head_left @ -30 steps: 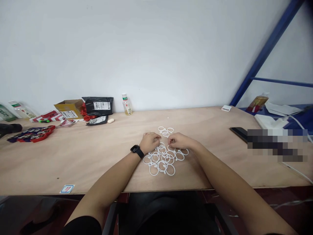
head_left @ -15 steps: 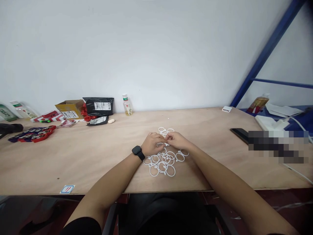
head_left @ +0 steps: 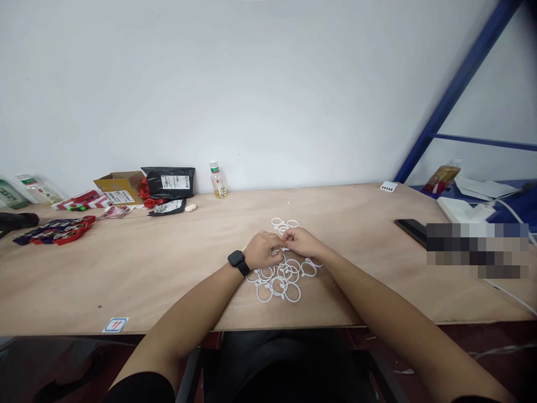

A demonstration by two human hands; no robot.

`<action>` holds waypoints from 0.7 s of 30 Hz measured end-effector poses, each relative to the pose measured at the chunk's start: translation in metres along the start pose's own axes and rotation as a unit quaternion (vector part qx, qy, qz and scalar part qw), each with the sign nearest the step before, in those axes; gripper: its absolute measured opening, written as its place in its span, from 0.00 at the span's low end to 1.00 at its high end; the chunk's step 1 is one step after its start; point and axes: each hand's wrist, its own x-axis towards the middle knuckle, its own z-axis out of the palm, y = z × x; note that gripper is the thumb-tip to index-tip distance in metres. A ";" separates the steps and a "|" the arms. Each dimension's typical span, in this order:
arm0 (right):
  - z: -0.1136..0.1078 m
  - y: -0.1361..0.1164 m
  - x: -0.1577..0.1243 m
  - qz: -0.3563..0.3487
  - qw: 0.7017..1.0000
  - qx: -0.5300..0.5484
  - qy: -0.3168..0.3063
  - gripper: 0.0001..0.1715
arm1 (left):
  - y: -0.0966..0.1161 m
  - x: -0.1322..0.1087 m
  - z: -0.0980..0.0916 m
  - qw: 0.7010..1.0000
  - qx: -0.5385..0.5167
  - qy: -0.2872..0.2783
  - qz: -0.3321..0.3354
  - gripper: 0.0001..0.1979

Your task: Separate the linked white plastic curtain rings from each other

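Several thin white rings [head_left: 292,291], each with a small knob on its edge, lie overlapping on the table below my hands. My left hand [head_left: 263,249], with a black watch [head_left: 237,259] on the wrist, has its fingers closed round a white ring [head_left: 274,252] that is mostly hidden. My right hand [head_left: 301,242] meets it fingertip to fingertip, thumb and index finger pinched at the same ring. Just beyond the hands lie a few more white rings [head_left: 277,221]. Two linked-looking rings [head_left: 309,269] rest under my right wrist.
On the left stand a cardboard box [head_left: 119,188], a black parcel [head_left: 170,182] and red-and-purple packets [head_left: 59,229]. A drink bottle [head_left: 218,180] stands by the wall. To the right are a phone [head_left: 411,229] and a white power strip [head_left: 388,186]. The table's front edge is near my body.
Both hands stay in nearly the same place, with only a slight shift of the fingers. Less of the ring at my left hand shows now.
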 end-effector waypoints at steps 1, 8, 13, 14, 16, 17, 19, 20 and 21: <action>0.001 0.000 0.000 0.000 1.000 0.007 0.001 0.04 | 0.000 0.000 0.000 1.000 0.003 0.002 -0.006 0.11; 0.009 0.000 0.004 0.028 0.996 0.079 0.023 0.04 | 0.000 0.000 0.001 1.000 0.010 0.018 -0.019 0.13; 0.010 0.003 0.005 0.027 0.992 0.116 0.030 0.06 | -0.004 0.000 0.003 1.000 0.007 0.020 -0.002 0.13; 0.011 0.004 0.006 0.027 0.992 0.118 0.032 0.07 | -0.006 -0.001 0.003 1.000 0.009 0.020 -0.006 0.13; 0.011 0.005 0.006 0.029 0.993 0.111 0.043 0.09 | -0.008 -0.001 0.004 0.999 0.013 0.024 -0.017 0.13; 0.010 0.006 0.007 0.031 0.993 0.099 0.056 0.10 | -0.009 -0.001 0.004 0.999 0.014 0.029 -0.022 0.14; 0.007 0.007 0.007 0.034 0.992 0.058 0.106 0.11 | -0.011 -0.002 0.004 0.998 0.013 0.052 -0.030 0.18; 0.004 0.007 0.007 0.034 0.989 0.028 0.138 0.11 | -0.011 -0.002 0.004 0.997 0.012 0.067 -0.033 0.19; 0.001 0.007 0.007 0.036 0.985 -0.005 0.170 0.11 | -0.011 -0.002 0.004 0.996 0.009 0.085 -0.037 0.20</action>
